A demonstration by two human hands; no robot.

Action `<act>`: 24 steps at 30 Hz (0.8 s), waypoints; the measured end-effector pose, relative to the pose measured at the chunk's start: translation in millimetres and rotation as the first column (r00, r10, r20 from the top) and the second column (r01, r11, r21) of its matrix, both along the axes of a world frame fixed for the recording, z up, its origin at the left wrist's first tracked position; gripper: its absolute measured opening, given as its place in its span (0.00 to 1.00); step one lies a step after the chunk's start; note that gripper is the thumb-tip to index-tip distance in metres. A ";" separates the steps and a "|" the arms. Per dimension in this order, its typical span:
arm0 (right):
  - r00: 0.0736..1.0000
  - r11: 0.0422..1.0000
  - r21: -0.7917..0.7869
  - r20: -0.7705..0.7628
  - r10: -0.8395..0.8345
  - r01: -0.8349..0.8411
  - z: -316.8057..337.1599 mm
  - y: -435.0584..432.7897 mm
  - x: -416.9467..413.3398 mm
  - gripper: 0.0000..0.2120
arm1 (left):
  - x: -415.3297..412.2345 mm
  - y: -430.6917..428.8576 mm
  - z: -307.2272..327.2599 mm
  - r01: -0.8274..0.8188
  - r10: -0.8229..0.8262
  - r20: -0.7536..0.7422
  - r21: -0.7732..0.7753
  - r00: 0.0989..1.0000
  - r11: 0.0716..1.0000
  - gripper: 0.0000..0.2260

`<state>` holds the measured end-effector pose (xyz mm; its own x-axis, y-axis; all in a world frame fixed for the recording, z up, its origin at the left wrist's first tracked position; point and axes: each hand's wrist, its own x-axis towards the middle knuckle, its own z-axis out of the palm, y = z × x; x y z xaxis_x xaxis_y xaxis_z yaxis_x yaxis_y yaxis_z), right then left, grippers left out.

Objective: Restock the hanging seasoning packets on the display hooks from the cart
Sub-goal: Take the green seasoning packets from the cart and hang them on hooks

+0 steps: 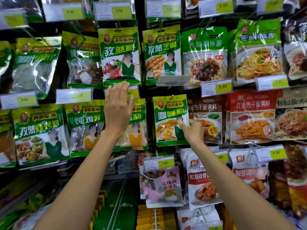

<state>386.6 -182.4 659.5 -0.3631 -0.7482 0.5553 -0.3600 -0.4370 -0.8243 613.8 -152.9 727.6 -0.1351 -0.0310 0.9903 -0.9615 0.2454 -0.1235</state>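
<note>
Only right of hands (pixel 193 131) pinches curry-powder packet (pixel 167 112).

Both arms are bare and stretch up and away from the near edge. The left forearm (pixel 86 171) rises from the near left, its wrist straight. The left hand (pixel 118 107) is raised with its back to the camera, fingers (pixel 119 90) straight, close together and pointing up. The right forearm (pixel 221 180) rises from the near right and leans left. The right hand (pixel 193 131) sits lower than the left, fingers curled, its thumb (pixel 182 126) pressed on the front of a packet (pixel 167 120) that it pinches by the right edge.
</note>
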 end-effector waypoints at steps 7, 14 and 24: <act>0.996 0.999 0.012 -0.074 0.049 -0.048 -25.9 37.5 -36.5 0.07 | -24.1 22.5 -19.6 0.013 -0.013 -0.006 -0.002 1.000 1.000 0.17; 0.992 0.998 -0.042 -0.116 -0.041 0.036 -89.5 119.6 -127.4 0.11 | -152.0 58.5 -123.4 0.407 -0.376 -0.173 0.216 0.910 0.887 0.13; 0.914 0.821 0.410 -0.093 -0.395 0.397 -286.0 270.6 -330.2 0.11 | -424.6 145.1 -340.6 0.730 -0.561 -0.605 0.683 0.566 0.000 0.10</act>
